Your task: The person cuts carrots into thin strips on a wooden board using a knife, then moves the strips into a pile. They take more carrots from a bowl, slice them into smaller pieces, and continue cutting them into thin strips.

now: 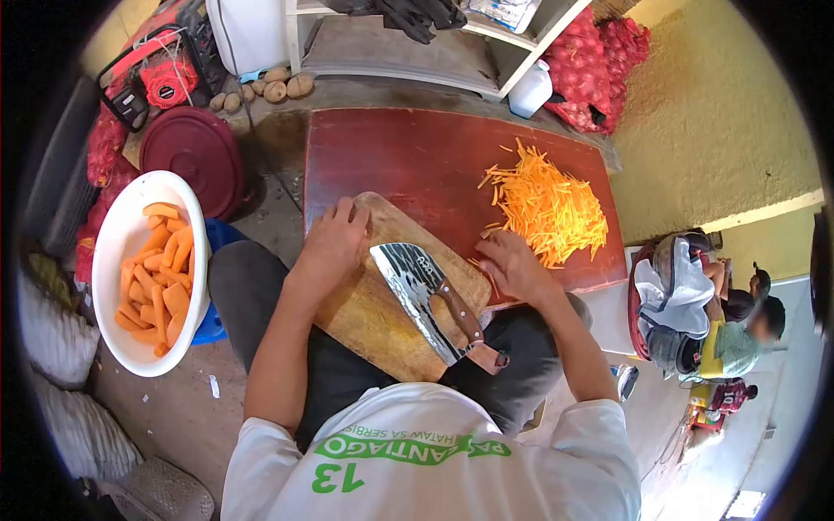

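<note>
A wooden cutting board (373, 321) lies tilted across my lap and the edge of the red table (391, 148). On it rests a cleaver (417, 291) with a patterned blade and brown wooden handle; neither hand touches it. My left hand (337, 236) grips the board's upper left edge, fingers bent over it. Beside the board's right corner, my right hand (514, 265) has its fingers apart and low over the table, with a few orange strips at the fingertips. A heap of shredded carrot (552, 204) sits just beyond it.
At left, a white basin (104, 269) holds several peeled carrots (156, 282). Behind it are a dark red lidded bucket (191, 161), potatoes (276, 90) and a red machine (165, 82). A shelf (391, 61) and red net sacks (591, 65) stand ahead. People (738, 343) sit far right.
</note>
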